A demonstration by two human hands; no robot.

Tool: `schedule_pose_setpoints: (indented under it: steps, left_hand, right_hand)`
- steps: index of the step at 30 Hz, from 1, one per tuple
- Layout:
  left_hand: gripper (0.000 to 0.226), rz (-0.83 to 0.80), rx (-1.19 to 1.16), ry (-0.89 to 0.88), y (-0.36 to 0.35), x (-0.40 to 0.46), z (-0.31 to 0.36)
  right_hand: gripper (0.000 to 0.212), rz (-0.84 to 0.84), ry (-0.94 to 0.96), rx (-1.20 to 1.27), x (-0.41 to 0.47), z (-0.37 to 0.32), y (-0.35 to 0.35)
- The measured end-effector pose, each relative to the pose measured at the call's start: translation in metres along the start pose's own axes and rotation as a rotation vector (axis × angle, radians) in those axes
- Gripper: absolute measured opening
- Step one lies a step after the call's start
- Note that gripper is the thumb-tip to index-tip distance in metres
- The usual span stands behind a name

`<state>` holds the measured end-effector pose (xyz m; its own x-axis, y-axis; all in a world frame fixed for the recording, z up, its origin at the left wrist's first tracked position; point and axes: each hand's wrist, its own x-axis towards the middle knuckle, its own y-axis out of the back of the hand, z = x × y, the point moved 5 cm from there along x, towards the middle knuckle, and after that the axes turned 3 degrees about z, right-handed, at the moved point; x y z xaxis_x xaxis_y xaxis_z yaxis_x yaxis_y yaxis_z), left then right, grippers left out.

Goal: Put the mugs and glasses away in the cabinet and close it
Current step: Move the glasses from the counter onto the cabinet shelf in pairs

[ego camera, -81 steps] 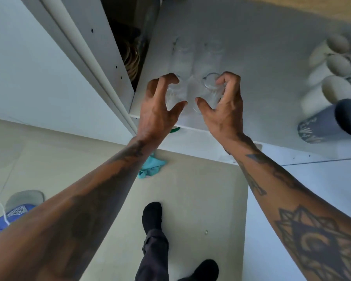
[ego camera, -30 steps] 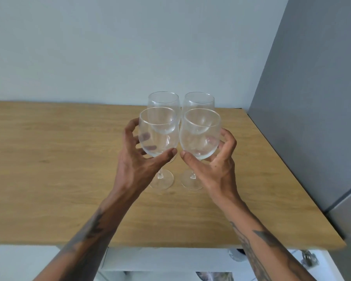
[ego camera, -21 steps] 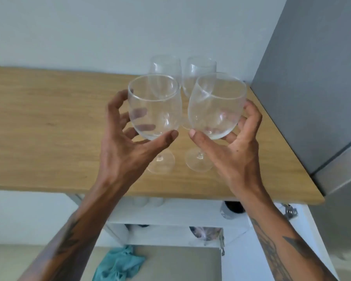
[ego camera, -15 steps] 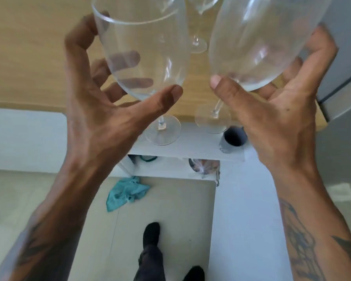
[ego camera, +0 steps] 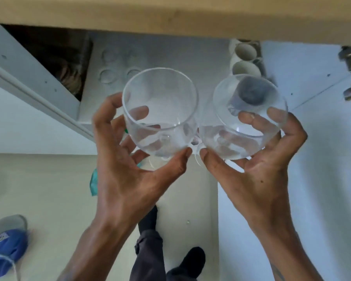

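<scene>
Two clear stemmed wine glasses: one (ego camera: 160, 112) clamped in left hand (ego camera: 130, 175), one (ego camera: 245, 122) in right hand (ego camera: 257, 179); four clear tumblers (ego camera: 120, 64), white shelf (ego camera: 170, 51).

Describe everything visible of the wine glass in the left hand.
The wine glass is clear, empty and rounded in the bowl, its open rim facing the camera. The left hand cups the bowl from below, thumb in front, fingers showing through behind. Stem and foot are only faintly visible under the bowl. It is held in the air before the open cabinet shelf.
</scene>
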<state>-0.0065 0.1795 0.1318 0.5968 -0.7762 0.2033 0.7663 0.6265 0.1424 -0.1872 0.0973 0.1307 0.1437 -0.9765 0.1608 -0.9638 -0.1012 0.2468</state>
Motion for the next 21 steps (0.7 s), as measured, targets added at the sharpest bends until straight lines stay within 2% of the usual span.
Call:
schedule_pose_setpoints:
  steps: [5, 10, 16, 21]
  left_hand:
    - [0.104, -0.040, 0.055, 0.052, -0.040, 0.051, -0.075]
    - [0.104, -0.001, 0.179, -0.108, -0.070, 0.127, -0.106]
    - [0.102, 0.058, 0.288, -0.122, -0.097, 0.201, -0.125]
    - [0.103, 0.104, 0.318, -0.089, -0.112, 0.236, -0.131]
  right_hand:
    - [0.100, 0.089, -0.008, -0.076, 0.056, 0.069, -0.023]
    - [0.098, 0.143, -0.023, -0.070, 0.128, 0.097, -0.051]
    - [0.095, 0.095, -0.066, -0.046, 0.211, 0.113, -0.084]
    - [0.106, 0.022, -0.066, -0.122, 0.253, 0.120, -0.102]
